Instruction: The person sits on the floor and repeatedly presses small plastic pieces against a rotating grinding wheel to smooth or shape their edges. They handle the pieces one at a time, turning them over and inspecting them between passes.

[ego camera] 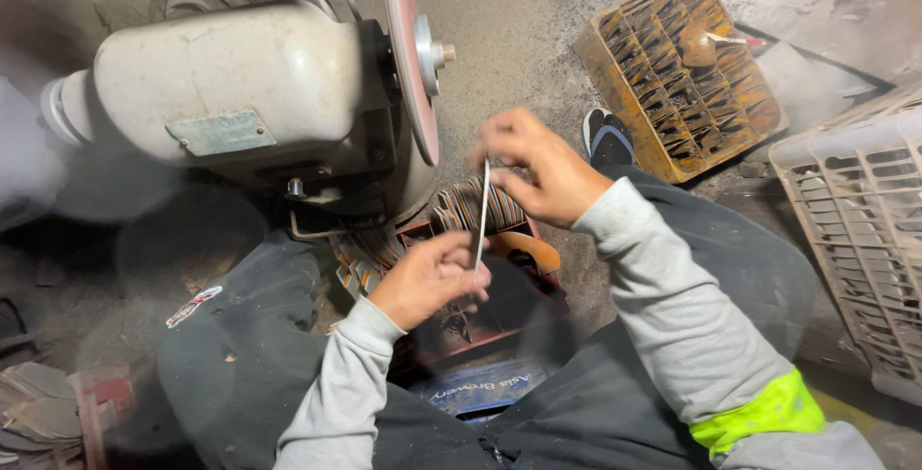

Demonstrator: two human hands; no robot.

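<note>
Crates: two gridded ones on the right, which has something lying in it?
The rusty orange crate, upper right beyond the right hand: a small brown tool with a red-and-white handle lies across its cells. The pale plastic crate at the frame edge shows nothing inside.

Single view from a camera worn on the person's head, looking steeply down over the lap toward the floor. The left hand point(427, 278) and right hand point(533, 168) sit near the centre, close to the lens, with both grey sleeves running in from the bottom edge. The grinding machine point(240, 96) fills the upper left at close range. The orange tray point(682, 72) at upper right and the white crate point(855, 230) at the right edge lie farther off on the floor.
</note>
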